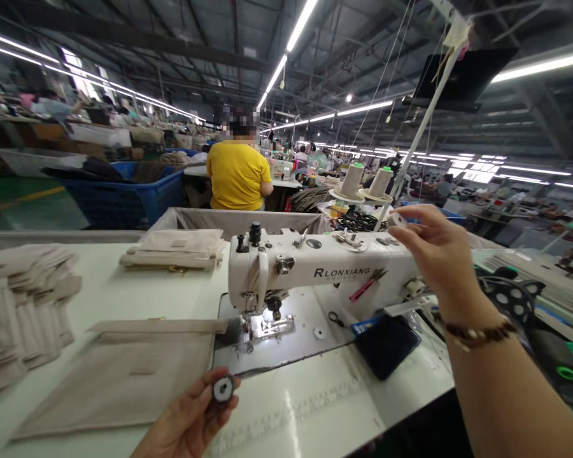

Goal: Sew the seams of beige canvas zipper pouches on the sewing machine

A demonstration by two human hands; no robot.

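Observation:
My left hand [195, 407] is closed around a small round bobbin case [223, 388], its pale face turned up, in front of the sewing machine's bed. My right hand [430, 242] pinches a pale bobbin [397, 220] between thumb and fingers, above the right end of the white sewing machine [296, 261]. On the metal bed [305, 312] lies another small pale disc [319, 332], perhaps a bobbin. A flat beige fabric piece [138, 375] rests left of the needle area, its top strip reaching the bed.
Beige fabric pieces [23, 299] are heaped at the left, with a folded stack [176, 248] behind. Pink-handled snips [363, 287] lie against the machine. A dark phone-like slab [386, 343] sits at right. Two thread cones [352, 181] stand behind. A person in yellow [239, 175] sits ahead.

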